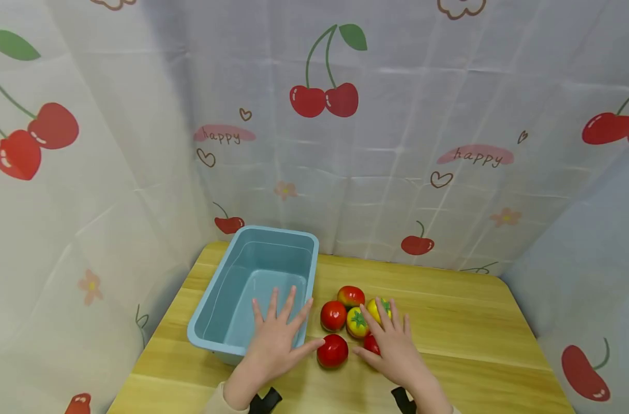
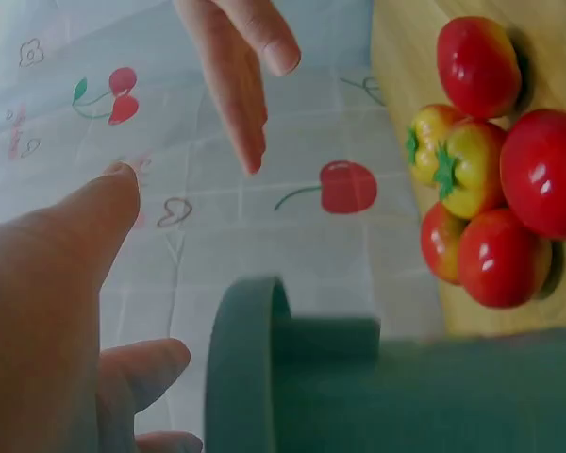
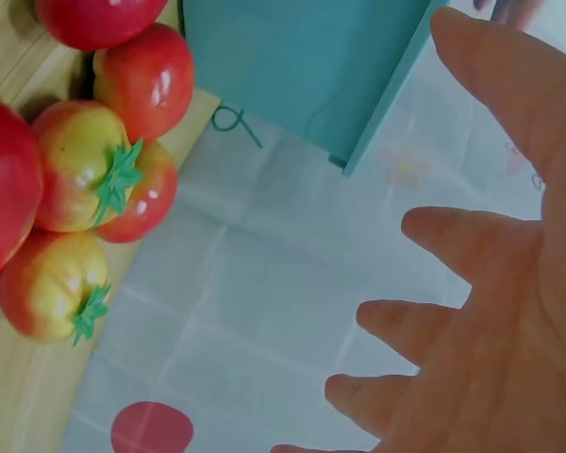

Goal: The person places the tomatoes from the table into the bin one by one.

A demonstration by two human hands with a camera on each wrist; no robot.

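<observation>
A cluster of toy tomatoes lies on the wooden table [image 1: 475,322]: red ones [image 1: 333,315] [image 1: 332,351] [image 1: 351,296] and yellow-green ones [image 1: 357,323]. To their left stands an empty light-blue plastic tub [image 1: 252,276]. My left hand [image 1: 280,328] hovers flat with fingers spread over the tub's near right corner and holds nothing. My right hand [image 1: 392,336] is spread over the right side of the cluster and hides part of a red tomato. In the left wrist view the tomatoes [image 2: 491,189] lie beyond the tub rim [image 2: 245,368]. The right wrist view shows the tomatoes [image 3: 85,179] under an empty palm.
A white cloth printed with cherries [image 1: 397,144] hangs around the table on the back and both sides. The tub sits near the table's left edge. Bare wood lies to the right of the tomatoes and along the front edge.
</observation>
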